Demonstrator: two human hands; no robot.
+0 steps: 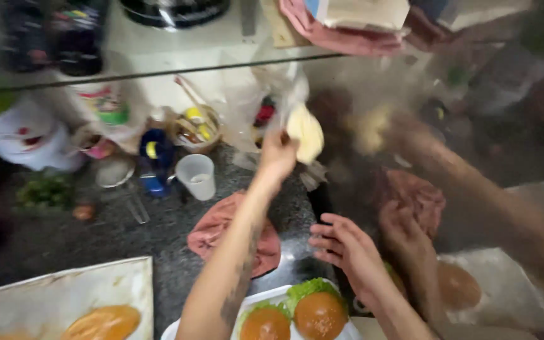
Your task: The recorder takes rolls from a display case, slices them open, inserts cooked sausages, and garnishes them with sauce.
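My left hand [277, 154] reaches forward over the counter and pinches a clear plastic bag [266, 94] holding a pale yellow piece of food [305, 132]. My right hand [346, 247] hovers lower, fingers spread and holding nothing, just above a white tray [266, 296]. On the tray sit two browned burger buns [319, 315] on green lettuce [310, 288]. A shiny panel [505, 208] on the right mirrors both hands in a blur.
A pink cloth [218, 230] lies on the dark speckled counter [127, 233] under my left arm. Behind it stand a white cup [196, 176], a blue container [157, 157] and a bowl of small bottles [196, 129]. A paper-lined tray [51, 296] with another bun [103, 322] sits bottom left.
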